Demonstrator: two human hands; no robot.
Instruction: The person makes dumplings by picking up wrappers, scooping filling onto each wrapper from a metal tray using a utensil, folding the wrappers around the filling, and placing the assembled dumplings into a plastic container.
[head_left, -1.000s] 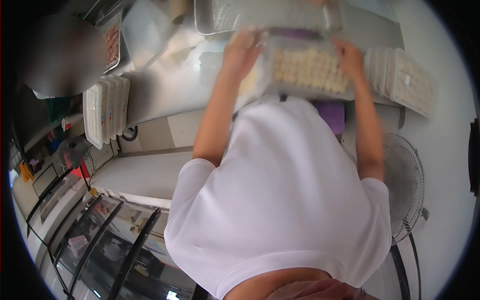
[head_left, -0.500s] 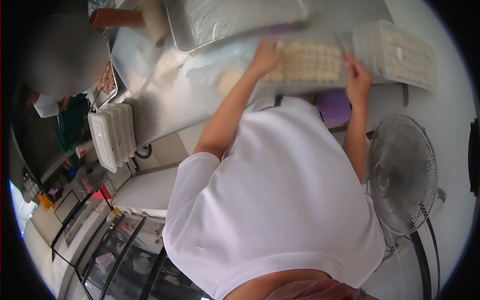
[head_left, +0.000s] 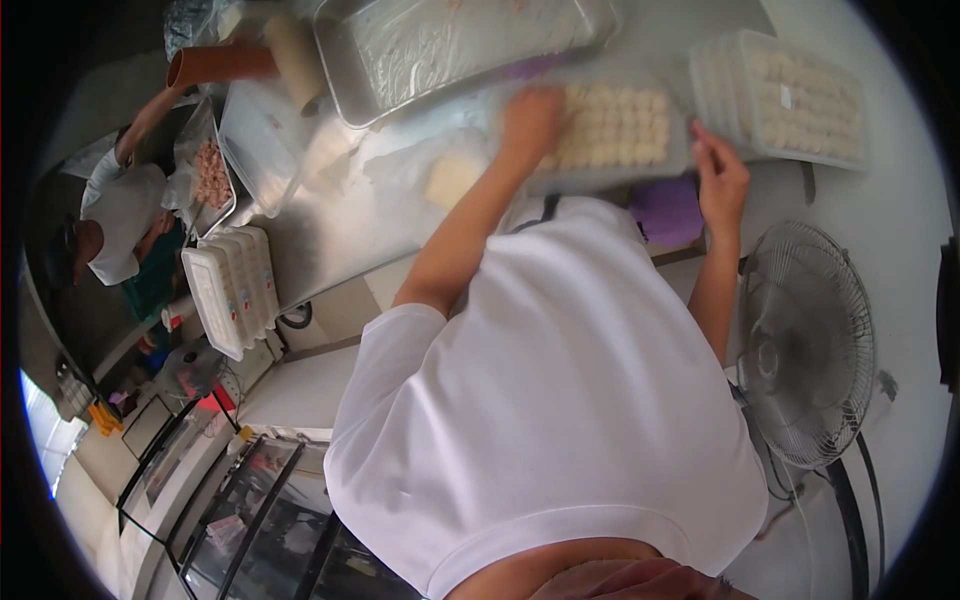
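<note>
My left hand point(head_left: 533, 122) is at the left end of a block of pale, round dough pieces point(head_left: 625, 128) set in rows on the steel table point(head_left: 330, 220). Motion smears its fingers, so their grip is unclear. Off the right end of the rows is my right hand point(head_left: 722, 180), thumb and fingers drawn together in a pinch. Whatever may be between them is too small to make out. Beside my left forearm lies a pale yellowish slab or stack point(head_left: 453, 182) on the table.
Lidded clear boxes of dough pieces point(head_left: 808, 105) stand at the right. A plastic-lined metal tray point(head_left: 345, 75) lies beyond my hands. Stacked white boxes point(head_left: 215, 290), a tray of pinkish chunks point(head_left: 212, 175) and another person point(head_left: 125, 215) are leftward. A fan point(head_left: 805, 345) stands right.
The view has shifted slightly. My left hand has moved a little and is more blurred; my right hand sits slightly lower. The person at left now shows more clearly, with an arm stretched out.
</note>
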